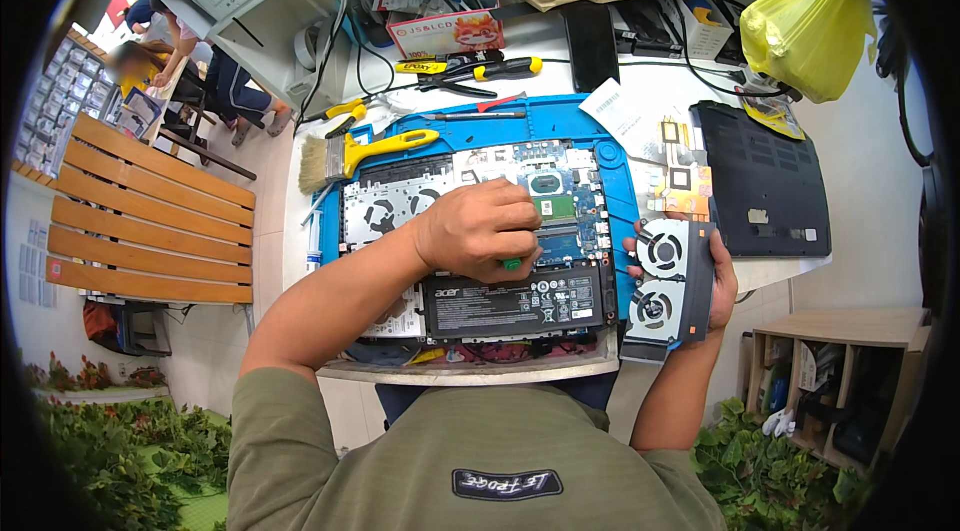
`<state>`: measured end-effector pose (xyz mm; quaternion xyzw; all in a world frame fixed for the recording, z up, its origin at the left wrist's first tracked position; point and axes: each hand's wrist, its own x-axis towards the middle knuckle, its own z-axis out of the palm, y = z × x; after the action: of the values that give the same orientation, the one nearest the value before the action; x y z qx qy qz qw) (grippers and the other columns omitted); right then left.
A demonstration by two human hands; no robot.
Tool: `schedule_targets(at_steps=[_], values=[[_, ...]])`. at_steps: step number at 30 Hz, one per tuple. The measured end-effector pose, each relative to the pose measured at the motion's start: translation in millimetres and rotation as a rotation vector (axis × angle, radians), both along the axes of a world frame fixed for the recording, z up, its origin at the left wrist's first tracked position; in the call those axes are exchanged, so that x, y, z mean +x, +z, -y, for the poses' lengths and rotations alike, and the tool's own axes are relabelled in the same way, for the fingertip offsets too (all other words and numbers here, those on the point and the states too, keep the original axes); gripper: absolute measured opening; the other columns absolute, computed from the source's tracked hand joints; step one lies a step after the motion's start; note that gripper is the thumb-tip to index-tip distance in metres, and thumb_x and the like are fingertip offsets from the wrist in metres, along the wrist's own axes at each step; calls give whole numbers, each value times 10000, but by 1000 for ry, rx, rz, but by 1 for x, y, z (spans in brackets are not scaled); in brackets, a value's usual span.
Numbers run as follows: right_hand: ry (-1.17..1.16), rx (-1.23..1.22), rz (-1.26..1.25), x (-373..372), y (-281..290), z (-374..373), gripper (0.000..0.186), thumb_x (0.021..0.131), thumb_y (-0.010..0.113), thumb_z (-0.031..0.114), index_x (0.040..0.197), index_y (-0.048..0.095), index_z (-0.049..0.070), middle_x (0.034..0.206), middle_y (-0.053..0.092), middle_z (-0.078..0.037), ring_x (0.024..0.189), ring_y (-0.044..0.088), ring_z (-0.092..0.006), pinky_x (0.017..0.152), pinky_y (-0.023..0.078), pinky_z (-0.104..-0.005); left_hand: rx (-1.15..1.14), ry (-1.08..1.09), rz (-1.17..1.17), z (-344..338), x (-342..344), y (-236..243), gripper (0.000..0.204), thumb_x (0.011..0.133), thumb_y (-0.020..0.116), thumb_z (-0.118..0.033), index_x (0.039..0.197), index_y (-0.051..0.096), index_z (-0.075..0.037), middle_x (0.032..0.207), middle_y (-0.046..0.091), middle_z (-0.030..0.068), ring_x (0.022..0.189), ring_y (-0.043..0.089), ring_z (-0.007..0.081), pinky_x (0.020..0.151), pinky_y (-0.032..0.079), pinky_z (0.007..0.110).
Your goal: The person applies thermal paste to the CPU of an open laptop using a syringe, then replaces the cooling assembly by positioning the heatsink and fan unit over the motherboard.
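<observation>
An opened laptop (402,171) lies on a blue work mat (622,176), its inside facing up. My left hand (485,226) is closed above the middle of it, around a tool whose green end (512,264) shows below the fingers; the rest of the tool is hidden. The black battery (515,303) sits just below that hand, and a blue circuit board (585,201) lies to its right. Off the laptop's right side, my right hand (722,276) grips a dual-fan unit (657,276) by its right edge, with both round fans showing.
Beyond the laptop lie a yellow-handled brush (395,143), tweezers (475,116), pliers (505,69) and a black phone (592,49). To the right are a copper-coloured heat sink piece (685,191) and a black laptop cover (765,186). A yellow bag (810,31) hangs at upper right.
</observation>
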<state>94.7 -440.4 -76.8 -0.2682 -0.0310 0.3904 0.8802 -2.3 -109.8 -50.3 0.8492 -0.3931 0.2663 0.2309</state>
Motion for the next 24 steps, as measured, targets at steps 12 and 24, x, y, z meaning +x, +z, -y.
schedule_targets(at_steps=[12,24], values=[[-8,-15,0,0,0,-1,746,1109,384,497,1596,319,-64,1470,502,-388,1315,572,-547,979,609,-592,116,-23,-11,-6,5,10,276,725,836,-43,726,565,-96,754,519,46,671,573,244,563,467,373],[7,-15,17,0,1,-1,753,1110,378,487,1606,292,-72,1477,496,-392,1321,566,-558,986,606,-610,-908,366,56,-66,-27,40,60,960,629,-37,915,618,2,923,648,137,827,641,205,764,562,368]])
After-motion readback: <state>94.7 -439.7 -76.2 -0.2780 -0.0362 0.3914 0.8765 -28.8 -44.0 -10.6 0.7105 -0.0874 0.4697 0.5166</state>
